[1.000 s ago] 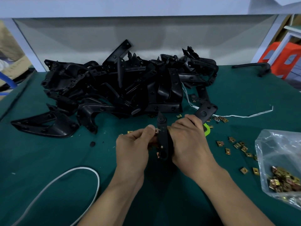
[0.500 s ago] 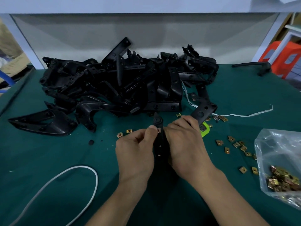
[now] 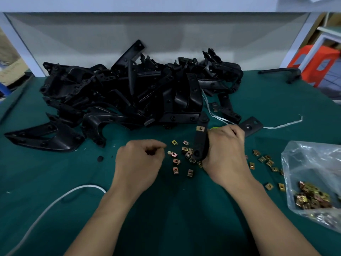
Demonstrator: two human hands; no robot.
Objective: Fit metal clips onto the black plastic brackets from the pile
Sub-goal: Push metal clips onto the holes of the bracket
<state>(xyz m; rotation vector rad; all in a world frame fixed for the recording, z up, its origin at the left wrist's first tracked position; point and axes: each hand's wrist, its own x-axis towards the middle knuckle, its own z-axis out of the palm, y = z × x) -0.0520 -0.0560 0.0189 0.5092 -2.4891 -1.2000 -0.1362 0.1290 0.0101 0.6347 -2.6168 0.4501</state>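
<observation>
A large pile of black plastic brackets [image 3: 129, 97] lies across the back of the green table [image 3: 175, 209]. My right hand [image 3: 227, 154] grips one black bracket [image 3: 200, 143] upright at the centre. A brass metal clip [image 3: 200, 128] sits on that bracket near its upper end. My left hand [image 3: 140, 159] is off the bracket, with its fingers curled and nothing visible in them. Its fingertips are just left of several loose brass clips [image 3: 184, 156] scattered between the hands.
A clear plastic bag [image 3: 313, 163] at the right holds many clips [image 3: 311, 198], and more clips [image 3: 263, 159] lie beside it. A white cable [image 3: 55, 200] loops at the front left. A white string [image 3: 276, 125] and a lone black bracket [image 3: 42, 137] lie on the cloth.
My left hand has let go of the bracket and moved left and down toward the loose clips. The right hand has tilted the bracket, which now shows a clip at its top.
</observation>
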